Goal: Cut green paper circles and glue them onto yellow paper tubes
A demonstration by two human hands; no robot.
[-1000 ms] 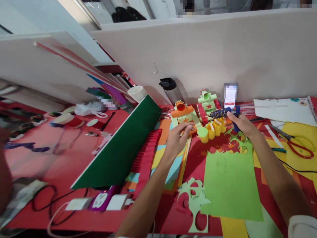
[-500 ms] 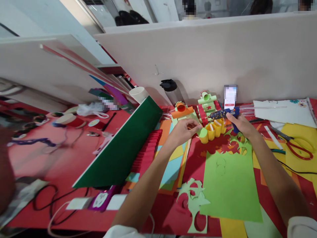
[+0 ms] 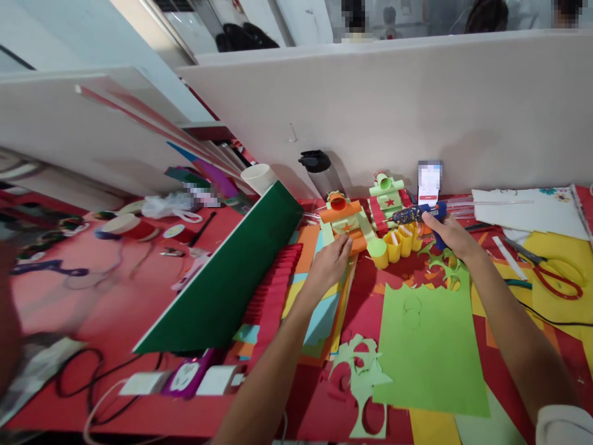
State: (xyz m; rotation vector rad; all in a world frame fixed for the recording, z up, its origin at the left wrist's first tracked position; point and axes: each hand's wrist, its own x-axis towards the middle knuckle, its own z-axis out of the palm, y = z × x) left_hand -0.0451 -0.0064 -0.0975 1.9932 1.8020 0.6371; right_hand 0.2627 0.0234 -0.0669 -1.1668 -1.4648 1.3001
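Observation:
My right hand (image 3: 451, 235) is wrapped round the handle of a blue hot glue gun (image 3: 410, 214), its nozzle pointing left. My left hand (image 3: 330, 262) has its fingers bunched together at the near side of an orange and pale green paper figure (image 3: 341, 213); anything between the fingertips is hidden. Right of that figure stands a row of small yellow paper tubes (image 3: 393, 246), the leftmost topped with a light green disc (image 3: 377, 248). Behind the nozzle is a green and red paper figure (image 3: 388, 201) with a red star.
A green board (image 3: 227, 278) leans at the left over a stack of coloured paper. A cut green sheet (image 3: 430, 346) lies in front. Scissors (image 3: 551, 272) rest at the right; a phone (image 3: 428, 184) and a bottle (image 3: 322, 170) stand by the back panel. A power strip (image 3: 185, 377) and cords lie near the front edge.
My left hand has drawn back to the left and down, away from the yellow tubes, uncovering the front of the orange figure. My right hand with the glue gun has hardly moved.

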